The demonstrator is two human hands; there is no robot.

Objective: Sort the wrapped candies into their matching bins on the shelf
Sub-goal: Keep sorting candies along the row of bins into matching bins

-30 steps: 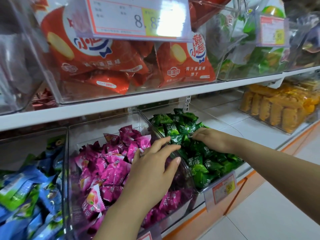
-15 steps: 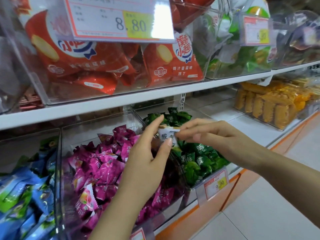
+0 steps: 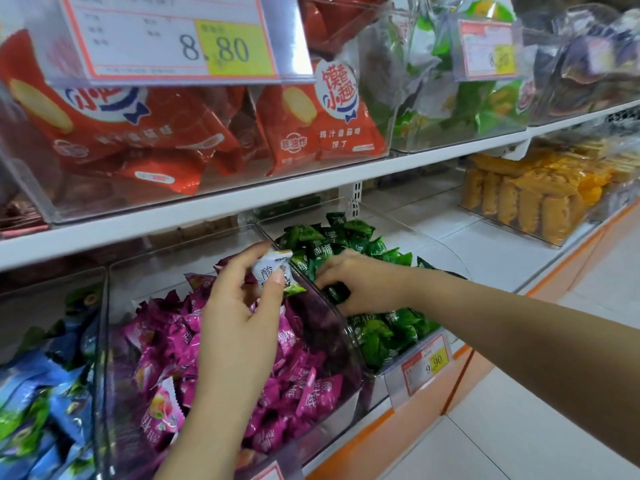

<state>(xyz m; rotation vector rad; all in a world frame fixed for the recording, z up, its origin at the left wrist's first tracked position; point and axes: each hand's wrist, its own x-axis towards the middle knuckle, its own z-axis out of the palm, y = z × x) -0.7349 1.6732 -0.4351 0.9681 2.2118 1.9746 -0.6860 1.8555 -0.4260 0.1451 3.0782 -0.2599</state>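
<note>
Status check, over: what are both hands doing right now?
Left hand pinches white-wrapped candy. Right hand grips green candy inside green-candy bin. Nothing blocking.

- Fingers of the left hand [image 3: 239, 327] covered half the white candy [image 3: 266, 269].
- Fingertips of the right hand [image 3: 363, 282] were hidden among green candies [image 3: 381, 330].
- Blue candies [image 3: 52, 410] ran off the left edge.

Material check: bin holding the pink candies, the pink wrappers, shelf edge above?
Pink-candy bin: clear rigid plastic, likely acrylic; see-through walls with glare.
Pink wrappers: glossy plastic film, crinkled, with serrated ends.
Shelf edge: smooth white, probably painted metal; cannot confirm.
</note>
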